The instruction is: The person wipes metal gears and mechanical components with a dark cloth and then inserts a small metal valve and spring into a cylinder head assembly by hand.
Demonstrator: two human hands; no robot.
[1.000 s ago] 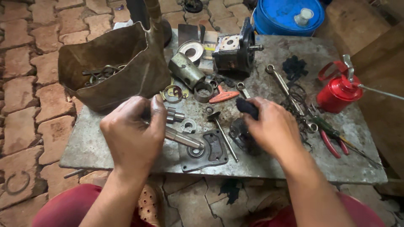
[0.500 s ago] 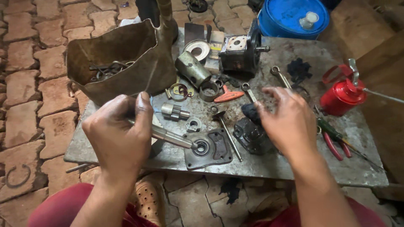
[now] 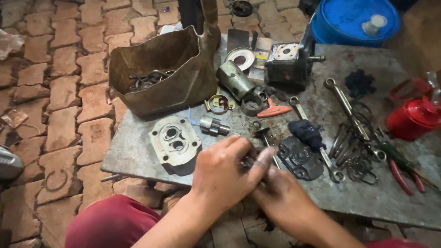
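Brick paving surrounds one grey metal table (image 3: pixel 138 156), the landmark for everything else. At its near edge both hands meet: the left hand (image 3: pixel 225 172) is curled shut over a small dark metal part (image 3: pixel 250 161), and the right hand (image 3: pixel 280 195) lies under it, fingers closed against the same part, which is mostly hidden. Left of the hands, at the table's near left edge, sits one pale pump cover plate (image 3: pixel 174 143) with two round bores. Just right of the hands rests one dark housing plate (image 3: pixel 301 158), with one black rag (image 3: pixel 307 133) behind it. Mid-table lie one short steel shaft (image 3: pixel 213 125) and one orange-handled tool (image 3: pixel 273 111). Toward the right side, two long spanners (image 3: pixel 342 98) lie near one pair of red-handled pliers (image 3: pixel 404 174) and one red oil can (image 3: pixel 413 117). Along the table's far side stand one brown leather bag (image 3: pixel 183 82), one steel cylinder (image 3: pixel 234 79) and one dark pump body (image 3: pixel 289 64). Beyond the table sits one blue drum (image 3: pixel 353 20).
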